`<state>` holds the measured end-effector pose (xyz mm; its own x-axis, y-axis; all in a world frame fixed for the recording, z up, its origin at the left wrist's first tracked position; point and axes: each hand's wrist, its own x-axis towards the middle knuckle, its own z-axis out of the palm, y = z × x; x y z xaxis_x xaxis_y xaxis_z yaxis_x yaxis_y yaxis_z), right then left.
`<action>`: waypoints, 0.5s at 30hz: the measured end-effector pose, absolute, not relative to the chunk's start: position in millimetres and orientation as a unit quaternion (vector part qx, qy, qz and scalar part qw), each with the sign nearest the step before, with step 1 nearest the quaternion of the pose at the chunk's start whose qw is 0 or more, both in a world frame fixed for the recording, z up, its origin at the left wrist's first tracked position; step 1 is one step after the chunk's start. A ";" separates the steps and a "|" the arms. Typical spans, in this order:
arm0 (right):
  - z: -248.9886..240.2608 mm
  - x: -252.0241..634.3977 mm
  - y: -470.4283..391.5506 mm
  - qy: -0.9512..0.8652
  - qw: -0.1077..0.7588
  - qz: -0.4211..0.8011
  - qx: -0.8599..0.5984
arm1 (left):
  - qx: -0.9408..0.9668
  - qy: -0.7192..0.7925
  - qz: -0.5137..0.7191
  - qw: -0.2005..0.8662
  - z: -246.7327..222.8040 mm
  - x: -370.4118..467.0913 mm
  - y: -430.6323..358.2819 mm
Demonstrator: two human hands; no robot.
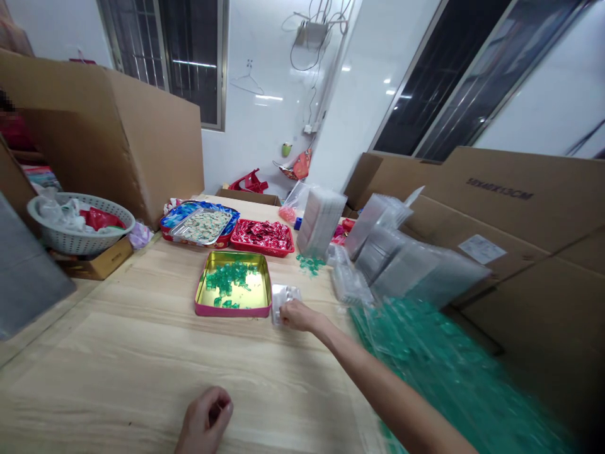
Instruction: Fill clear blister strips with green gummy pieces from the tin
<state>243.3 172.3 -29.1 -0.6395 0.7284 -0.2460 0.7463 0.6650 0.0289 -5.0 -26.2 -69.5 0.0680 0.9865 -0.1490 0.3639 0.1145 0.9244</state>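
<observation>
My right hand (297, 314) reaches forward over a small clear plastic blister tray (286, 292) lying on the table. Its fingers are closed at the tray's near part, and the hand covers much of it. Just left of the tray stands a rectangular tin (233, 311) with a gold inside and a pink rim, holding loose green translucent pieces (231, 275). My left hand (205, 419) is near the table's front, its fingers curled into a loose fist with nothing visible in them.
Behind the tin are a red tray (287, 253) of shiny red packets and a blue-patterned tin (166, 234) with pale pieces. Clear plastic stacks (321, 221) and a heap of green-filled packs (439, 359) line the right. A basket (80, 239) and cardboard box (155, 139) stand left.
</observation>
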 end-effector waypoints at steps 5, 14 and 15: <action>-33.2 241.7 158.3 0.907 0.091 -0.018 0.410 | 0.570 0.589 0.349 0.454 -64.4 -3.5 -28.7; -12.8 248.2 106.5 0.891 -0.042 0.052 0.449 | 0.555 0.602 0.362 0.445 -61.4 -7.7 -27.6; -14.2 242.1 93.8 0.896 -0.058 0.055 0.438 | 0.550 0.612 0.377 0.425 -58.9 -8.1 -27.4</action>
<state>242.1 93.8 -14.2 -0.6100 0.7775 0.1530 0.7904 0.6107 0.0479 -8.1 -27.4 -58.9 -0.0342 0.9938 -0.1054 0.3532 0.1106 0.9290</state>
